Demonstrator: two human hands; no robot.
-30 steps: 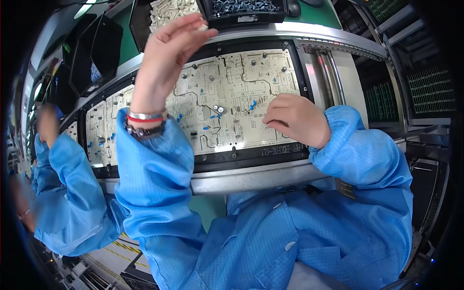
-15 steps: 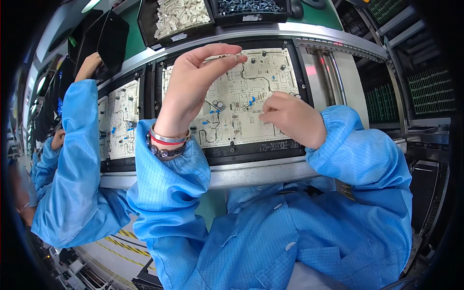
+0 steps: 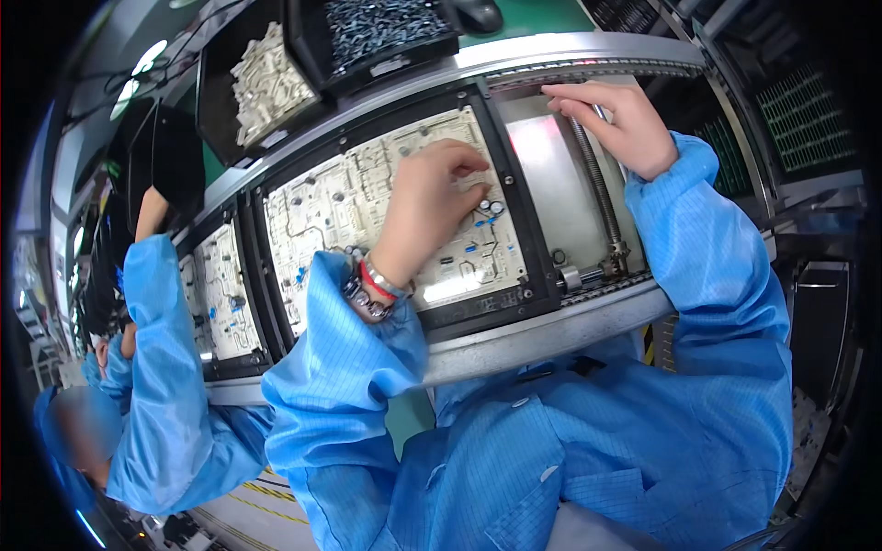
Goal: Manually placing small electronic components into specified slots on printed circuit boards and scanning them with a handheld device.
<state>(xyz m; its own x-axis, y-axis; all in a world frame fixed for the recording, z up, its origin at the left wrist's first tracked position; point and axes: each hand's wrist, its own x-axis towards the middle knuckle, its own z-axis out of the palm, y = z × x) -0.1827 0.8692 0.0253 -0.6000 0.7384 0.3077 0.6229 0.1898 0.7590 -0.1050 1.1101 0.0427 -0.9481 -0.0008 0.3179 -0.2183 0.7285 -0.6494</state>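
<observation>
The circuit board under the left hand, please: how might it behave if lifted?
The circuit board is probably stiff, as it lies flat in its black frame. Its small raised components look easily bent or knocked.

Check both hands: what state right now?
Left hand: open, fingers curled over the circuit board.
Right hand: can't tell if open or closed, or holding anything.

Single head-worn fisheye view, downward from close above

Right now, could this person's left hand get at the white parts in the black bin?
Probably yes: the left hand is over the pale circuit board, the black bin is open above the white parts, and nothing seems to block the way across the metal rail.
</observation>
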